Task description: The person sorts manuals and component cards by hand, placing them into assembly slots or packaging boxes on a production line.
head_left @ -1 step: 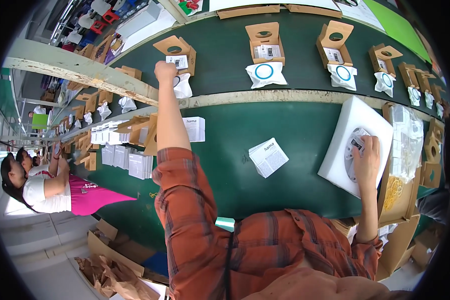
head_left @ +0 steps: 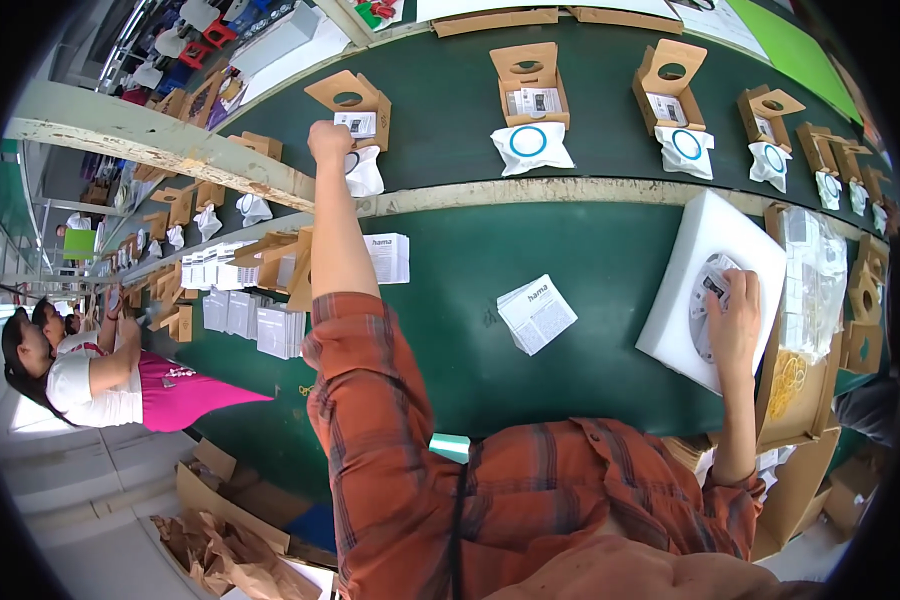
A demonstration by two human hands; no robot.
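My left hand (head_left: pixel 331 143) is curled at the near left edge of an open brown cardboard box (head_left: pixel 383 120), beside a printed leaflet (head_left: pixel 358 124) inside it. Its fingertips are mostly hidden. Just below that hand lies a white pouch (head_left: pixel 368 175). At the right, my right hand (head_left: pixel 735 315) reaches over a thick white foam block (head_left: pixel 672 315) with a round hollow. Its bent fingers grip a small printed leaflet (head_left: pixel 715 275) in the hollow. A small stack of leaflets (head_left: pixel 538 316) rests on the green table (head_left: pixel 450 250) between my arms.
Open boxes, one of them a brown box (head_left: pixel 530 85), stand along the dark belt (head_left: pixel 435 130) with white pouches before them. Leaflet stacks (head_left: pixel 280 330) sit left of my arm. A carton with yellow rubber bands (head_left: pixel 788 385) flanks the foam. A slanting metal beam (head_left: pixel 170 150) and co-workers (head_left: pixel 100 370) are at left.
Beneath my right fingers the leaflet has shifted slightly. My left hand has moved a very little to the left.
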